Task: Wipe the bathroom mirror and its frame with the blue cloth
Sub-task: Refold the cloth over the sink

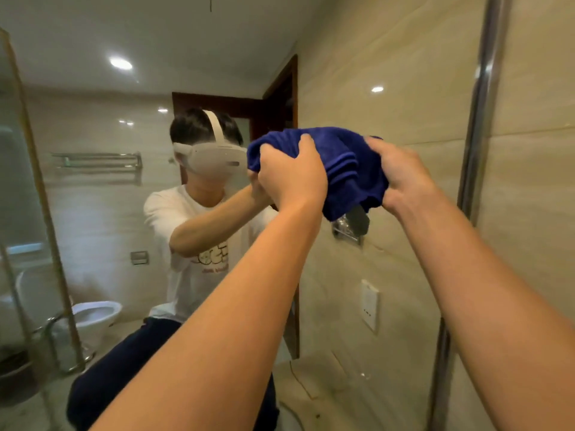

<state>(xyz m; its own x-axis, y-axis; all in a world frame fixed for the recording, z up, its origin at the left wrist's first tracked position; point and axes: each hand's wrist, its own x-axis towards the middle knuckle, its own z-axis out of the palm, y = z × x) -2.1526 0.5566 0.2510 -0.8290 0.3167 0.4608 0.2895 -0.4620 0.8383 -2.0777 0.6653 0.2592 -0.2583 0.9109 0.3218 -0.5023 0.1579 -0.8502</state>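
Note:
A bunched blue cloth (345, 169) is held up at the mirror glass (124, 213), to the right of its middle. My left hand (292, 175) grips the cloth's left side with curled fingers. My right hand (401, 178) grips its right side. Whether the cloth touches the glass is hard to tell. The mirror's shiny metal frame (479, 119) runs down the right side, a little right of my right hand. The glass reflects a person in a white shirt and a headset.
Beige wall tiles (535, 150) lie beyond the frame on the right. In the reflection I see a toilet (96, 315), a towel rack (96, 160), a wall socket (370, 303), a dark wooden door frame (280, 98) and a glass shower partition (18, 181).

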